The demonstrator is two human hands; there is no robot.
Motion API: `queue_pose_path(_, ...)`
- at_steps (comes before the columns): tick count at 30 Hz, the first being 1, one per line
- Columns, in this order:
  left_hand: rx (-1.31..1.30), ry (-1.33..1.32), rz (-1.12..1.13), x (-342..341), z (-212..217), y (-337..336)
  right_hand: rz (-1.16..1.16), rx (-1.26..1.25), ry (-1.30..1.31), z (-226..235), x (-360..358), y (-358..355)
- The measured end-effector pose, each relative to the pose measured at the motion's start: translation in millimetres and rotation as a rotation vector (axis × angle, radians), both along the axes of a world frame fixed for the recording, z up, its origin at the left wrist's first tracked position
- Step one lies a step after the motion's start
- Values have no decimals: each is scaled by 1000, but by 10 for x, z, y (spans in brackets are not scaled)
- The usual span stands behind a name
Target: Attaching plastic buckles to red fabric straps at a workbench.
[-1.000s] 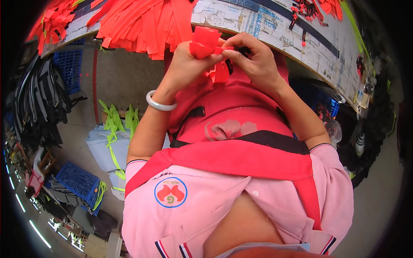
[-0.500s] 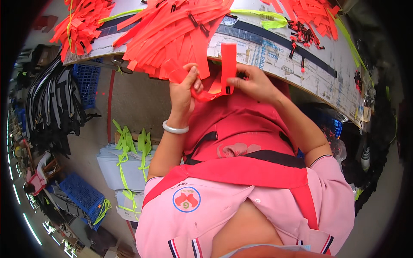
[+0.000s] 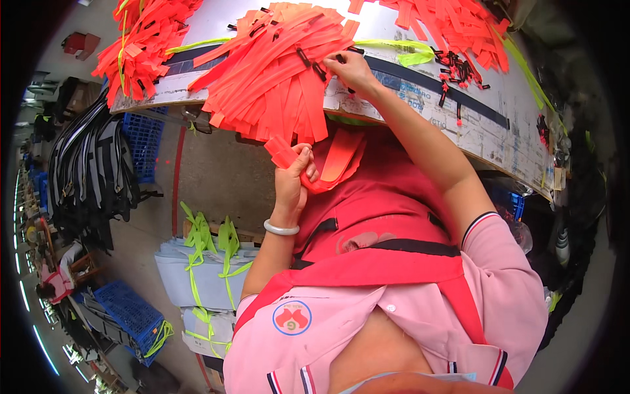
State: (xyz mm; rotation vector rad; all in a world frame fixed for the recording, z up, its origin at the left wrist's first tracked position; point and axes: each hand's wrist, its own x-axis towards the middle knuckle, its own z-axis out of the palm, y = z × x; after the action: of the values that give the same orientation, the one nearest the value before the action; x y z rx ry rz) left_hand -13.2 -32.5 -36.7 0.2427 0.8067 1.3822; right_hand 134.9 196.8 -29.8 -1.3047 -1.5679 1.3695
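Note:
My left hand [image 3: 292, 184], with a white bangle on its wrist, is closed round a bundle of flat orange strips [image 3: 342, 157]. The strips bend in a loop in front of the red apron, below the table's near edge. My right hand [image 3: 356, 73] is stretched forward over the table, at the right side of a big pile of orange strips [image 3: 262, 85]. Its fingers are pinched at a small black piece [image 3: 340, 58]; whether a strip is attached to it is hidden. Similar black pieces [image 3: 303, 58] sit on the pile.
More orange strips lie in heaps at the table's far left [image 3: 141, 52] and far right [image 3: 459, 26]. Loose black pieces [image 3: 459, 71] lie on the right side, near a yellow-green ribbon [image 3: 413, 58]. Black straps [image 3: 92, 164] hang beside a blue crate [image 3: 143, 144].
My right hand has moved from beside my left hand up and forward to the pile. The strip it held upright is no longer there. My left hand has lowered slightly, still gripping its bundle.

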Motion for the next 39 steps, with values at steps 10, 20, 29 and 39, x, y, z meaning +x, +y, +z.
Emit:
queue_pose_path(10, -10, 19, -114, 154, 6, 92, -60, 173, -242, 133, -463, 686)
queue_pose_path(20, -11, 104, -171, 208, 17, 217, 47, 311, -293, 45, -267, 827)
queue_pose_path(29, 35, 172, -228, 250, 76, 420, 427, 73, 22, 531, 234, -713)
queue_pose_path(39, 45, 415, -321, 439, 120, 506, 414, 269, -85, 594, 419, -1105)
